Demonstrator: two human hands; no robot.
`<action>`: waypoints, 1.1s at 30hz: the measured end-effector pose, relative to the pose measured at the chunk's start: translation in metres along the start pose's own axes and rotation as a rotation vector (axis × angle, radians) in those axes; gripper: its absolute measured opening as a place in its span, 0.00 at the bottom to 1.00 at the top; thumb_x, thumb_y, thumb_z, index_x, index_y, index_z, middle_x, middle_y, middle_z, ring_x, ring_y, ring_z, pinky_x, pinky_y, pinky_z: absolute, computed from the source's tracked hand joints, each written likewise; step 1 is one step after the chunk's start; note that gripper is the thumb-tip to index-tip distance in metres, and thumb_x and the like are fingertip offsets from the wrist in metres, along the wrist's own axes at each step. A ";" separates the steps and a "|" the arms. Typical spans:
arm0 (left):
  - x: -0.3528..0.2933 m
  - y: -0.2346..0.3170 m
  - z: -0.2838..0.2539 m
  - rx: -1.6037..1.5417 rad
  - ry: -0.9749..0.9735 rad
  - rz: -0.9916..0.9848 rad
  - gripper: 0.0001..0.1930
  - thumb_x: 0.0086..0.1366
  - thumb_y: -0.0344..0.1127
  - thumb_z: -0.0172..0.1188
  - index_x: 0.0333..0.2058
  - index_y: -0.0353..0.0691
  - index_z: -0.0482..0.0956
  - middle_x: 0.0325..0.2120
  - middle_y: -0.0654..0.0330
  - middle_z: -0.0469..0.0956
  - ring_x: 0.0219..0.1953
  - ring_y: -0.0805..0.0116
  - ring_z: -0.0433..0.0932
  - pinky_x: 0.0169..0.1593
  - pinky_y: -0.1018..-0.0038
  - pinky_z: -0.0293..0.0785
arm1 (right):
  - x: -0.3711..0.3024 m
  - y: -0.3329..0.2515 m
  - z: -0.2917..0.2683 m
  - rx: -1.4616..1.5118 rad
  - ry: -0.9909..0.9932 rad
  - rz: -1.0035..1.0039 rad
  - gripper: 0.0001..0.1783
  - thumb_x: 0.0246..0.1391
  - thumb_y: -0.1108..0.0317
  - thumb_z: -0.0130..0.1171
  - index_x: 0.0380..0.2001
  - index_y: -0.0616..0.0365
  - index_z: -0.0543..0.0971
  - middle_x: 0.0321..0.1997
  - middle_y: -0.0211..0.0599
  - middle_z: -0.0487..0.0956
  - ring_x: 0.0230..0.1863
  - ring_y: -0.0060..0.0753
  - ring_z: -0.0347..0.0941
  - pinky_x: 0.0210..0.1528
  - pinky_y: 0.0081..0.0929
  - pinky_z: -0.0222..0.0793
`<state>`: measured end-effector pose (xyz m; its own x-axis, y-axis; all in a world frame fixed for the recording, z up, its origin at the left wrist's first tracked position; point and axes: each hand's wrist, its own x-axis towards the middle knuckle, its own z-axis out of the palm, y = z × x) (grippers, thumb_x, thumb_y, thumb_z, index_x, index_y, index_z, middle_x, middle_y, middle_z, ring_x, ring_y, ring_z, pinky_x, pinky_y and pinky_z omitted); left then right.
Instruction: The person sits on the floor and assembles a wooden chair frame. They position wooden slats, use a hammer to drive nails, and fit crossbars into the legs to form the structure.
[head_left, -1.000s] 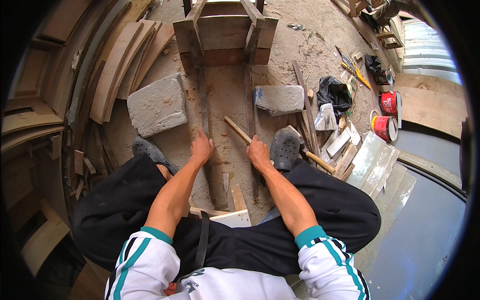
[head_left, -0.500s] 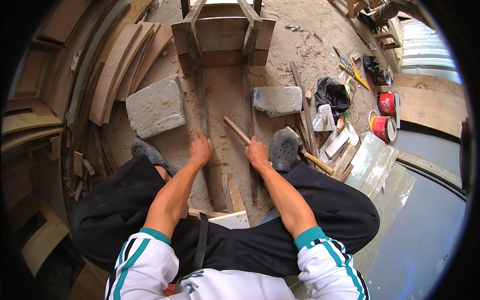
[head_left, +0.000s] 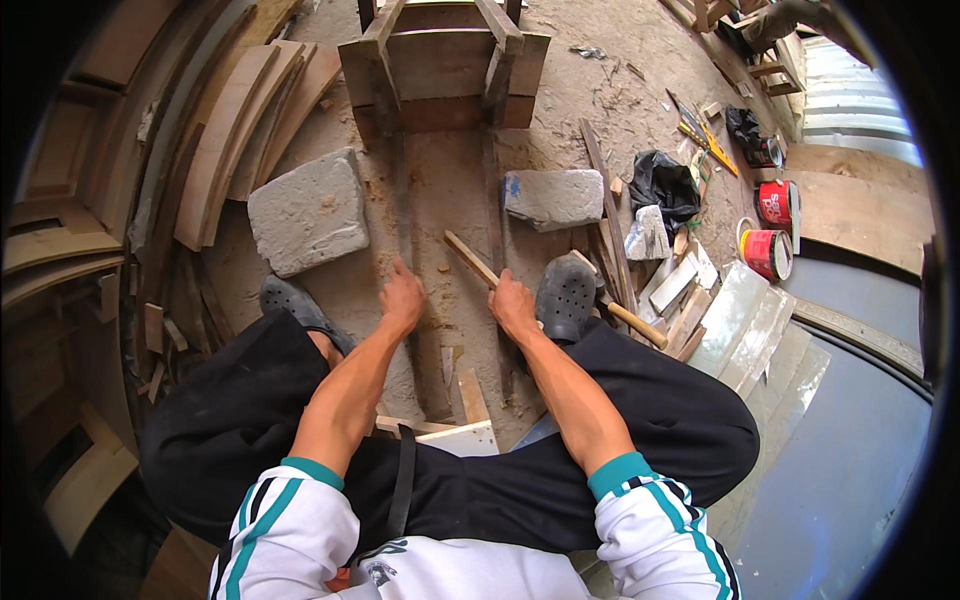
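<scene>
A wooden piece of furniture (head_left: 450, 65) lies in front of me, its two long dark legs running toward me between my feet. Over the left leg (head_left: 406, 215) is my left hand (head_left: 403, 298), closed around it with the index finger stretched forward. My right hand (head_left: 513, 304) grips a narrow wooden stick (head_left: 470, 257), which slants forward and left between the legs. That fist sits close to the right leg (head_left: 492, 190); whether it touches it I cannot tell. A wooden-handled tool (head_left: 637, 325) lies beside my right shoe (head_left: 565, 298), its head partly hidden.
Concrete blocks flank the legs, one at left (head_left: 308, 212) and one at right (head_left: 554, 199). Curved boards (head_left: 225, 145) lean at far left. On the right are wood offcuts (head_left: 680, 290), a black plastic bag (head_left: 665, 188), a yellow handsaw (head_left: 708, 140) and red paint cans (head_left: 767, 253).
</scene>
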<state>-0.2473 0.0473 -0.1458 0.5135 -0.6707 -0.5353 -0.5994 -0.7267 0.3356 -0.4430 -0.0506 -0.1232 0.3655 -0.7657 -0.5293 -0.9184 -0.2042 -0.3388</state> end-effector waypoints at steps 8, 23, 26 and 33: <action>-0.001 0.002 -0.007 -0.007 0.000 0.012 0.29 0.66 0.40 0.51 0.59 0.31 0.53 0.49 0.36 0.70 0.44 0.34 0.76 0.49 0.48 0.72 | 0.000 0.002 0.003 -0.014 0.024 -0.019 0.18 0.53 0.65 0.55 0.42 0.69 0.69 0.31 0.63 0.79 0.37 0.66 0.78 0.41 0.54 0.74; 0.001 0.008 -0.011 -0.030 0.053 0.037 0.28 0.66 0.40 0.51 0.59 0.32 0.53 0.49 0.37 0.70 0.44 0.35 0.76 0.49 0.46 0.71 | 0.000 0.004 0.010 -0.009 0.104 -0.025 0.18 0.53 0.66 0.55 0.42 0.67 0.68 0.31 0.62 0.79 0.36 0.67 0.78 0.41 0.55 0.74; 0.005 0.010 -0.014 -0.031 0.057 0.037 0.29 0.66 0.40 0.51 0.59 0.32 0.52 0.48 0.36 0.70 0.44 0.34 0.76 0.49 0.46 0.71 | 0.000 0.002 0.008 -0.009 0.097 -0.021 0.18 0.53 0.65 0.56 0.42 0.66 0.68 0.31 0.62 0.79 0.36 0.67 0.78 0.40 0.55 0.74; 0.005 0.010 -0.016 -0.020 0.046 0.020 0.30 0.66 0.41 0.51 0.60 0.33 0.51 0.46 0.36 0.71 0.43 0.35 0.77 0.48 0.46 0.71 | -0.002 -0.004 0.002 -0.010 0.059 0.010 0.17 0.53 0.65 0.56 0.42 0.66 0.68 0.31 0.61 0.79 0.36 0.66 0.78 0.40 0.54 0.74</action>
<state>-0.2407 0.0342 -0.1324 0.5298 -0.6905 -0.4924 -0.5975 -0.7159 0.3611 -0.4395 -0.0468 -0.1219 0.3468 -0.8022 -0.4860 -0.9236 -0.2019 -0.3258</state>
